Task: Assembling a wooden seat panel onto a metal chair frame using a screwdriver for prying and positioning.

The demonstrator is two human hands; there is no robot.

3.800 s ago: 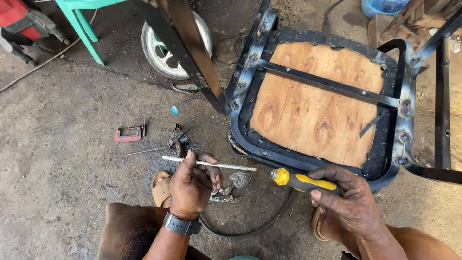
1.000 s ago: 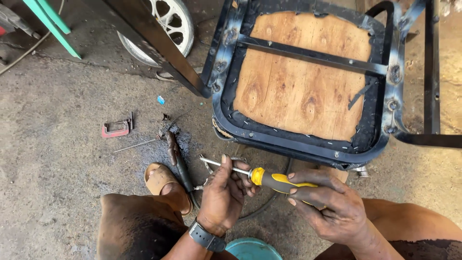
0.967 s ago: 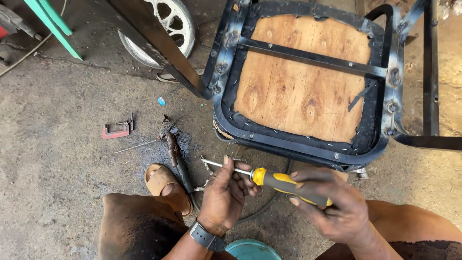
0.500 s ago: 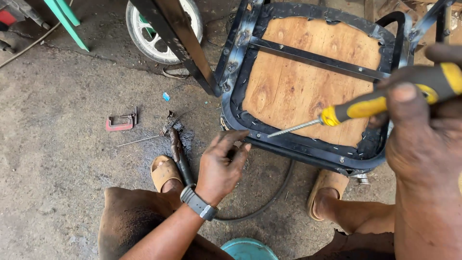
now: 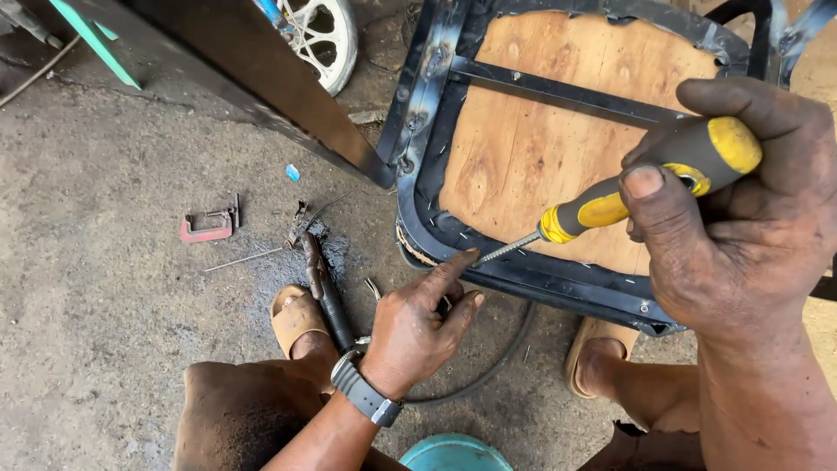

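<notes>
1. Screwdriver (image 5: 645, 179), yellow and black in the handle, sits in the right hand (image 5: 741, 209), whose fingers wrap tight around the grip with the thumb pressed along it; the metal shaft slants down-left to the near edge of the seat frame (image 5: 418, 113).
2. Left hand (image 5: 418, 323) rests at that same edge, fingers loosely curled, with the forefinger stretched out so its tip meets the screwdriver's tip. Whether a screw is pinched there I cannot tell.
3. Black metal frame lies upturned on the concrete floor (image 5: 105, 331), its plywood panel (image 5: 540, 148) facing up, ringed by staples.
4. Judging from this, the driving at this spot is only starting: the tip is being set, not yet sunk.
5. Nearby lie a red clamp (image 5: 207, 225), a dark hand tool (image 5: 324, 283) beside the sandal (image 5: 296, 318), and 1 bicycle wheel (image 5: 318, 39) beyond.
</notes>
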